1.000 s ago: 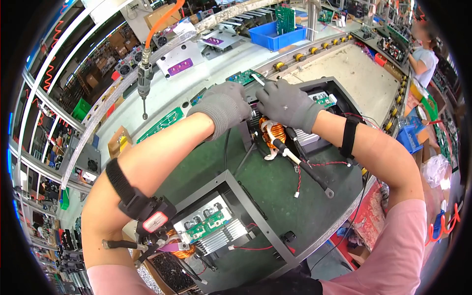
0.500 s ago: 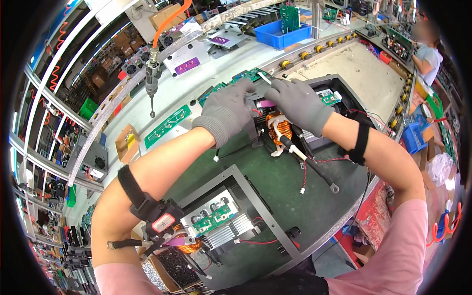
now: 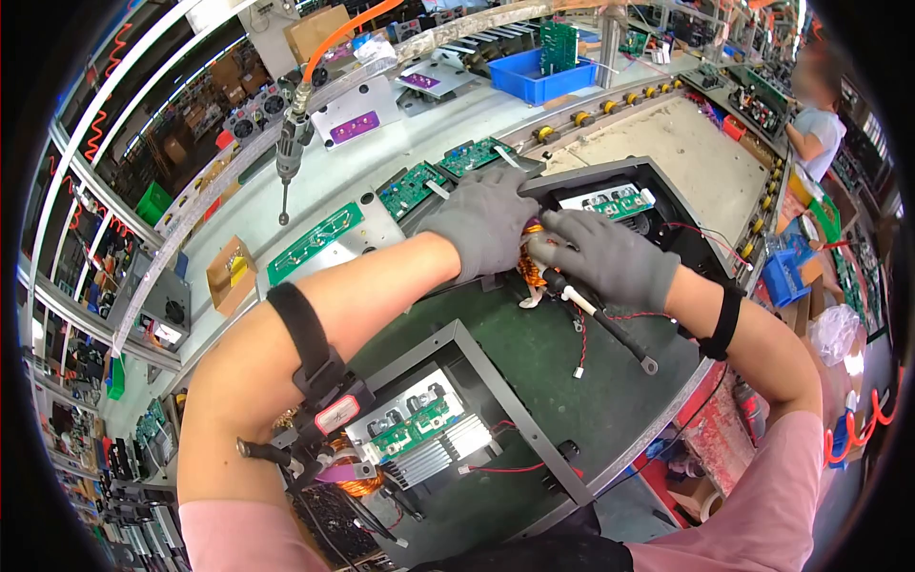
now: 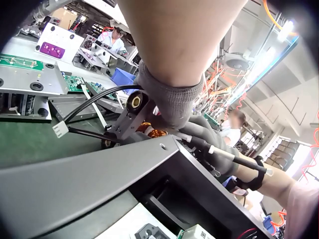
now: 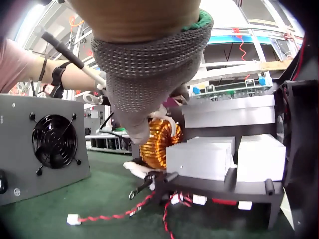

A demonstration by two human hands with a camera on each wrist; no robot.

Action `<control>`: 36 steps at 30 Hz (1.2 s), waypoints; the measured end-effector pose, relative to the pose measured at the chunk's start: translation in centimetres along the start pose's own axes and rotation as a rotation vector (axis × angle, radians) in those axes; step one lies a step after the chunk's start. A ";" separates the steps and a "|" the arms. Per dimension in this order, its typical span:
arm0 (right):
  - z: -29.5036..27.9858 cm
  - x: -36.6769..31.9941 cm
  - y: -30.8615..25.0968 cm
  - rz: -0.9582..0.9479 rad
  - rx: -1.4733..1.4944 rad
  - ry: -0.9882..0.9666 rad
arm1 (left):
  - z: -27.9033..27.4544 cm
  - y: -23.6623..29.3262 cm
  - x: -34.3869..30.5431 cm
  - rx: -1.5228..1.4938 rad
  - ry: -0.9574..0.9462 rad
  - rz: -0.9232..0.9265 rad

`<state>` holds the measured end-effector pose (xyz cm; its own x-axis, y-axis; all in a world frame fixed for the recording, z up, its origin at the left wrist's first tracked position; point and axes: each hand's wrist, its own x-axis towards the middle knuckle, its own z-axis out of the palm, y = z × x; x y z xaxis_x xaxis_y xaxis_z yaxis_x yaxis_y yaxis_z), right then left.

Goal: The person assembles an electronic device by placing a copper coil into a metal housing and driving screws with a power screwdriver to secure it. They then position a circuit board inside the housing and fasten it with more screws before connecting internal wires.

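Both hands wear grey gloves and meet at a copper-wound coil at the near end of the far black housing. My right hand curls its fingers and thumb round the coil; a purple strip shows by its fingers. My left hand lies over the housing's left end, against the coil's far side. Beside the left glove is a grey bracket with a round black fitting. The left fingertips are hidden. A thick black cable hangs from the coil.
A second housing with a green board and heatsink stands nearest the body. A power driver hangs at upper left. Green boards lie behind the hands; a blue bin sits farther back. A person is at far right.
My left hand has moved right and closer to the coil. My right hand has shifted right and nearer the body, from the strip down to the coil.
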<state>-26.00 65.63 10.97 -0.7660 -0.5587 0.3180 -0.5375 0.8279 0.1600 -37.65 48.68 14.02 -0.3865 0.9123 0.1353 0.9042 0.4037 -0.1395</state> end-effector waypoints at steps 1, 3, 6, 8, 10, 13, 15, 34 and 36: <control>0.0 -0.2 -0.3 -0.006 0.001 -0.008 | -0.1 0.0 0.0 -0.011 -0.020 0.038; -0.8 -0.7 -1.2 -0.090 -0.041 0.073 | -0.1 0.2 1.1 -0.006 -0.130 0.001; -1.4 -0.7 -3.0 -0.013 0.119 0.093 | 0.5 0.1 2.6 0.012 -0.284 -0.090; -1.4 -0.7 -2.9 0.183 0.373 0.135 | 0.9 -0.8 2.3 -0.094 -0.214 -0.088; -1.6 -0.4 -0.8 0.427 0.747 0.359 | 1.7 -1.3 2.2 -0.189 -0.126 -0.109; -1.5 -0.6 3.7 0.980 1.124 0.432 | 2.5 -1.3 2.2 -0.298 -0.019 -0.120; -2.2 0.0 5.0 1.056 1.154 0.396 | 2.4 -1.3 2.2 -0.334 -0.005 -0.115; -11.8 -10.6 -6.4 0.981 0.351 0.415 | -4.6 -3.7 -2.0 -0.197 -0.115 -0.063; -9.0 -18.5 -8.4 1.172 0.087 0.340 | -6.9 -7.3 -3.7 -0.301 -0.044 -0.095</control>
<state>-4.12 69.48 12.11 -0.6784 0.5746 0.4577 0.3840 0.8085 -0.4459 -41.59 41.89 21.26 -0.4737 0.8760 0.0907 0.8741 0.4552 0.1697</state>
